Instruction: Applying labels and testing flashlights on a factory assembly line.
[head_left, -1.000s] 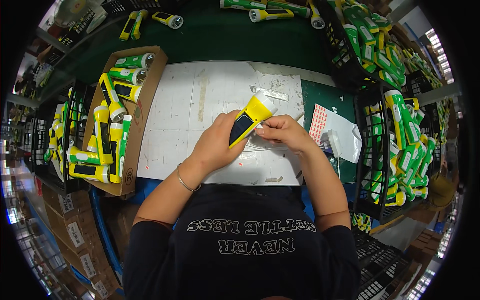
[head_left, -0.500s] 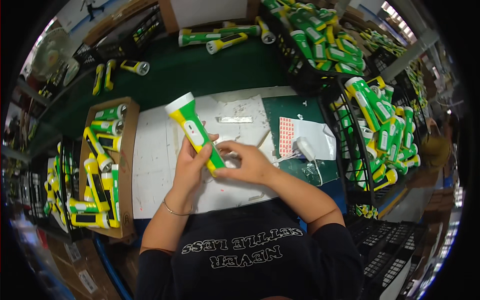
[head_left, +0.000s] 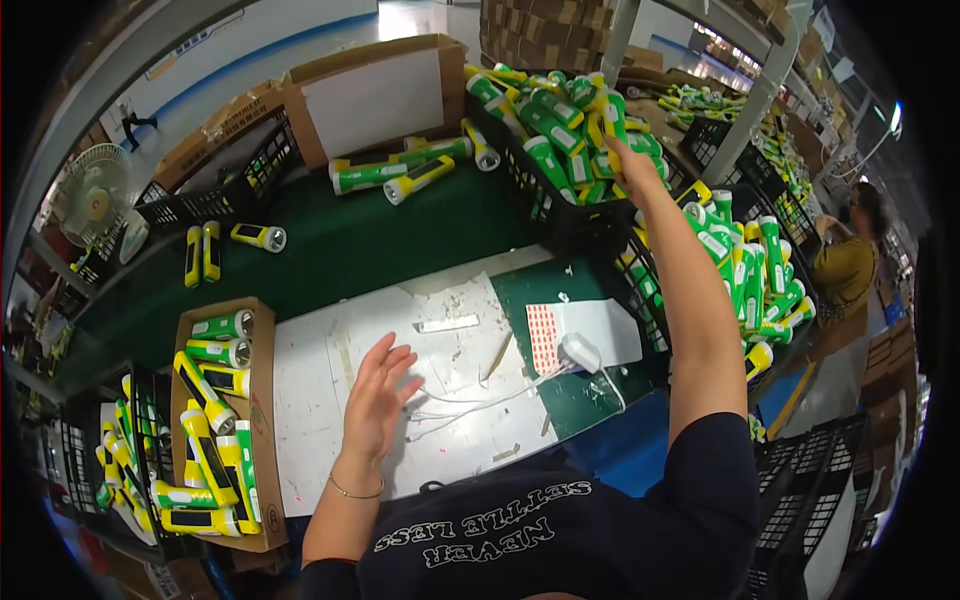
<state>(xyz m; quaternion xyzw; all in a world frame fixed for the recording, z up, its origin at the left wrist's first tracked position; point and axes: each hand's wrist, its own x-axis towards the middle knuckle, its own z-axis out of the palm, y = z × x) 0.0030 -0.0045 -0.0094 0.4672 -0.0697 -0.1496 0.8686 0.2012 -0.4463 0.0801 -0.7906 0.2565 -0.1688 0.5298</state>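
My left hand (head_left: 375,400) hangs above the white work sheet (head_left: 320,400), fingers apart and nothing in it. Stretched out to the far right, my right hand (head_left: 630,168) is at the heaped black crate (head_left: 525,185). Its fingers are closed around the lower end of a green and yellow flashlight (head_left: 613,118) on top of the pile; the hand itself hides part of the grip. Close to my left hand, thin white cables (head_left: 450,412) run across the sheet to a white charger plug (head_left: 580,350).
A cardboard box (head_left: 262,400) of flashlights stands at the left. A second full crate (head_left: 650,305) is at the right. Loose flashlights (head_left: 420,180) lie on the green table (head_left: 340,235). A sticker sheet (head_left: 545,335) lies by the plug. Another person (head_left: 848,260) is at far right.
The flashlight that both hands held over the sheet has left my left hand, which is now open. My right hand has swung up and right to the far crate. The view has shifted.
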